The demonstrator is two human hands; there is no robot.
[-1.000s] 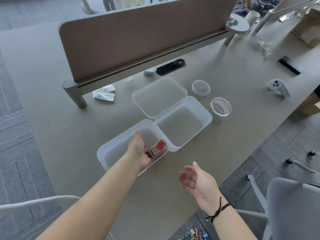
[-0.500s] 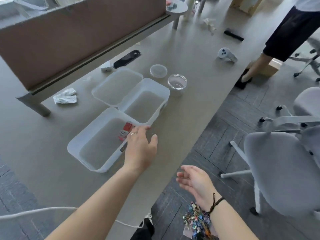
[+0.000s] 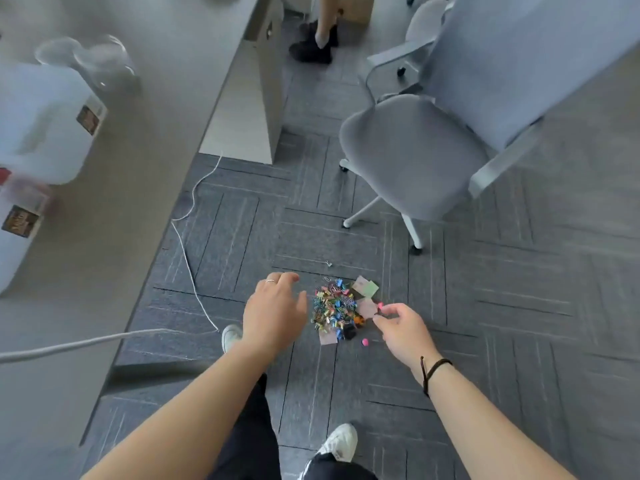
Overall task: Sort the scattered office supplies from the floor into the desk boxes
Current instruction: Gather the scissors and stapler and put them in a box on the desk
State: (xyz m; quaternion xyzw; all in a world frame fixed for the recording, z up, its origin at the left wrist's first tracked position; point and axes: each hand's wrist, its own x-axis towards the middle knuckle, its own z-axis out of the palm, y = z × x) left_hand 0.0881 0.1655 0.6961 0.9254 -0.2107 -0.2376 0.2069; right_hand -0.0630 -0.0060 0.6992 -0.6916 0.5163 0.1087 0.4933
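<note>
A heap of small coloured clips (image 3: 333, 308) lies on the grey carpet, with pastel sticky notes (image 3: 366, 288) beside it and a pink piece (image 3: 364, 341) at its near edge. My left hand (image 3: 273, 311) hovers just left of the heap, fingers spread and empty. My right hand (image 3: 403, 326) is at the heap's right side, its fingertips pinched around a small pink item; I cannot tell if it is lifted. The translucent desk boxes (image 3: 41, 126) stand blurred on the desk at the upper left.
The grey desk (image 3: 166, 98) edge runs along the left, with a white cable (image 3: 188, 258) trailing over the carpet below it. A grey office chair (image 3: 422, 157) stands behind the heap. Another person's leg and dark shoe (image 3: 317, 46) are at the top. My own shoes are below.
My view has swung from the desk down to the floor. My left hand left the box with the red item in it, and both hands have reached down to the heap.
</note>
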